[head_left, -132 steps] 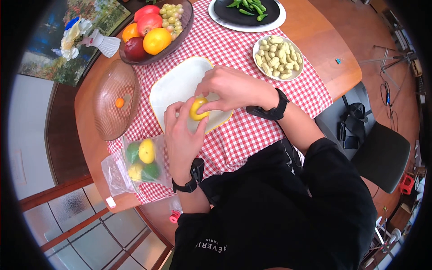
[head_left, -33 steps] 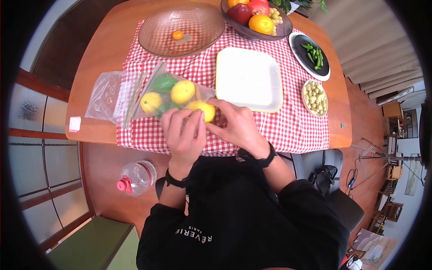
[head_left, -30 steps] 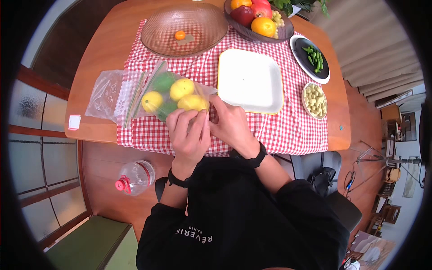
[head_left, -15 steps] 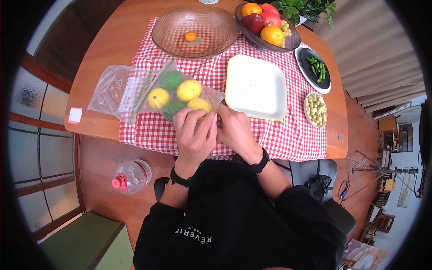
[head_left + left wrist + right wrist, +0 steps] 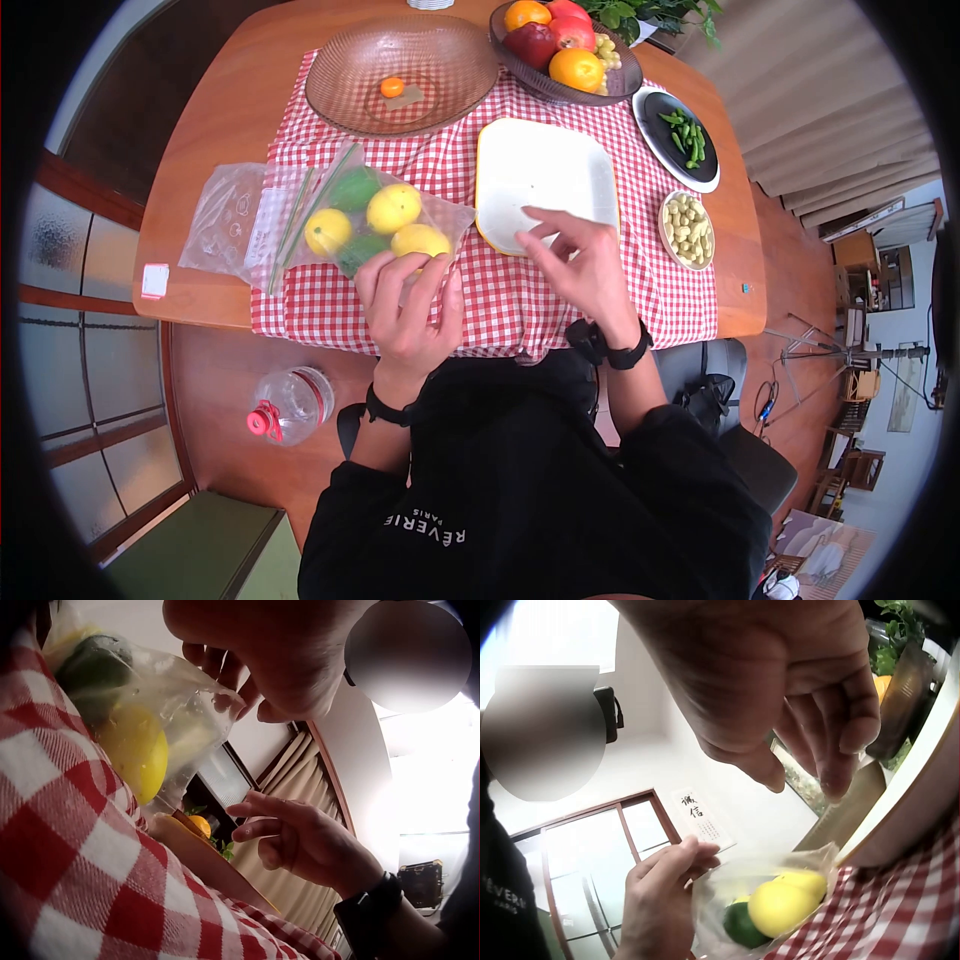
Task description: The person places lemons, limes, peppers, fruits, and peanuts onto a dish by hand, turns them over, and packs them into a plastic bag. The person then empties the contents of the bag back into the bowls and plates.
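A clear zip bag lies on the checked cloth, holding three yellow lemons and two green fruits. My left hand pinches the bag's near edge beside the closest lemon; the left wrist view shows its fingertips on the plastic. The bag's zip strip faces left. Over the near part of a white, yellow-rimmed tray hovers my right hand, its fingers loosely bent with nothing between them. In the right wrist view this hand hangs apart from the bag.
A ribbed glass bowl with a small orange fruit stands at the back left, a fruit bowl behind the tray. At right are a plate of green peppers and a bowl of peanuts. An empty plastic bag lies at left.
The lemon both hands held over the tray is now in the bag. My right hand has left the bag's edge and moved right over the tray; my left hand keeps its place at the bag.
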Tool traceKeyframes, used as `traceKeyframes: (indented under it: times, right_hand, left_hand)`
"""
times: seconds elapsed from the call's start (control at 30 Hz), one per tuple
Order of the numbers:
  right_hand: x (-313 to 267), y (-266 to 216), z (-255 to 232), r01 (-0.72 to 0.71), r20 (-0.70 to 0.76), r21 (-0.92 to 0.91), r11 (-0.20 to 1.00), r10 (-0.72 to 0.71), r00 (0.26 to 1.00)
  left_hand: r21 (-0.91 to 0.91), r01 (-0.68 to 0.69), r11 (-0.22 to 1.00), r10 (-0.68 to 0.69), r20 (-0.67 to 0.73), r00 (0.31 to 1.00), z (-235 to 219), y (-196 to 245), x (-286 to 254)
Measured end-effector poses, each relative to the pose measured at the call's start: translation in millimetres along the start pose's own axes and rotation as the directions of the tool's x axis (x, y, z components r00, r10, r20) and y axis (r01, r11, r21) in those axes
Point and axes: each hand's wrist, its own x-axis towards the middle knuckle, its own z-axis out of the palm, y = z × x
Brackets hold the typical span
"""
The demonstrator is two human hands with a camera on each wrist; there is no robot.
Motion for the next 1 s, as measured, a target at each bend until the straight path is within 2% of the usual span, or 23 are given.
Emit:
traceKeyframes:
  times: [0.1, 0.17, 0.2, 0.33, 0.43, 0.53, 0.63, 0.7, 0.87, 0.97, 1.0]
  right_hand:
    - [11.3, 5.2, -15.8, -0.03, -0.047, -0.019, 0.999, 0.029, 0.998]
    - [19.6, 9.0, -26.3, -0.012, -0.04, -0.109, 0.994, 0.008, 0.999]
    - [33.9, 17.5, -35.4, 0.054, -0.049, -0.133, 0.99, -0.061, 0.997]
    - [67.7, -3.3, -54.9, 0.043, -0.029, -0.142, 0.989, -0.048, 0.998]
    - [96.2, -15.9, -55.7, 0.104, -0.027, -0.178, 0.979, -0.111, 0.993]
    - [119.9, -18.0, -50.1, 0.309, 0.04, -0.368, 0.877, -0.318, 0.947]
    - [125.4, -21.1, -44.3, 0.348, 0.078, -0.433, 0.832, -0.35, 0.934]
    - [123.9, -21.5, -42.9, 0.337, 0.08, -0.437, 0.834, -0.337, 0.938]
    - [117.9, -29.3, -41.6, 0.25, 0.065, -0.418, 0.874, -0.245, 0.967]
    - [137.3, -28.4, -41.0, 0.289, 0.098, -0.419, 0.861, -0.273, 0.957]
    - [149.1, -26.3, -39.2, 0.355, 0.155, -0.379, 0.855, -0.32, 0.935]
  left_hand:
    - [0.012, -0.022, 1.0, 0.023, -0.05, 0.998, 2.5, -2.7, 0.1]
    - [0.025, -0.024, 0.999, 0.026, -0.072, 0.997, 0.9, -4.3, -1.1]
    - [0.042, -0.023, 0.999, 0.027, -0.094, 0.995, -0.6, -5.0, -1.8]
    - [0.072, -0.017, 0.997, 0.027, -0.131, 0.991, -10.3, -4.6, -0.4]
    - [0.063, -0.029, 0.998, 0.04, -0.171, 0.985, -18.2, -3.9, 2.6]
    - [0.07, -0.059, 0.996, 0.073, -0.221, 0.973, -26.0, -5.7, -0.7]
    - [0.028, -0.111, 0.993, 0.115, -0.282, 0.953, -32.8, -9.8, -9.3]
    - [0.007, -0.147, 0.989, 0.144, -0.255, 0.956, -36.0, -9.9, -7.6]
    - [0.038, -0.103, 0.994, 0.109, -0.26, 0.959, -31.7, -8.7, 5.5]
    - [0.04, -0.06, 0.997, 0.069, -0.271, 0.96, -29.0, -11.6, 6.0]
    - [0.03, -0.054, 0.998, 0.06, -0.271, 0.961, -28.2, -10.8, 6.1]
